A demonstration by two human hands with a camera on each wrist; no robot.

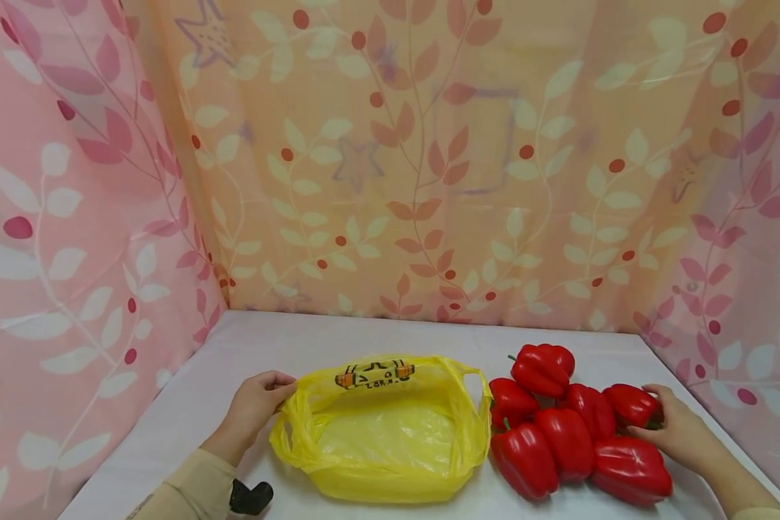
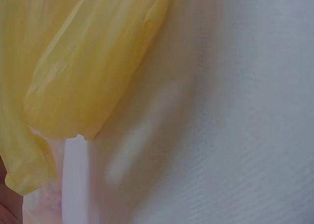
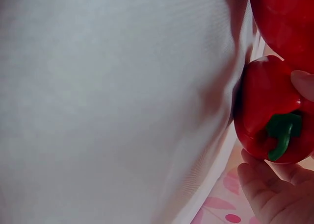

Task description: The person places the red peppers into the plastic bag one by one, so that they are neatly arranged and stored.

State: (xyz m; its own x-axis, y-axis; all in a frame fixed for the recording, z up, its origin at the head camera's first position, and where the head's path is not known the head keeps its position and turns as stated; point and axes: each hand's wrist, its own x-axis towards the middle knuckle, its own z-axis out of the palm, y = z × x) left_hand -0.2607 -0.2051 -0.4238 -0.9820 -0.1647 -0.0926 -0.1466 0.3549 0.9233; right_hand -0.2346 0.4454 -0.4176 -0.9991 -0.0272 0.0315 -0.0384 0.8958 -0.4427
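A yellow plastic bag (image 1: 380, 484) lies on the table with its mouth spread wide and its handle loops at the sides. At its left rim, my left hand (image 1: 253, 404) pinches the plastic; the left wrist view shows a hanging fold of the bag (image 2: 93, 72) close up. On the right, my right hand (image 1: 682, 430) holds the rightmost red bell pepper (image 1: 629, 404), with the thumb on one side and fingers on the other. Its green stem (image 3: 282, 133) faces the right wrist camera. Several more red bell peppers (image 1: 562, 440) sit clustered between the bag and that hand.
A white cloth (image 1: 253, 336) covers the table. Beside the left sleeve lies a small black object (image 1: 252, 498), partly hidden. Flowered curtains (image 1: 416, 166) stand behind the table and along both sides.
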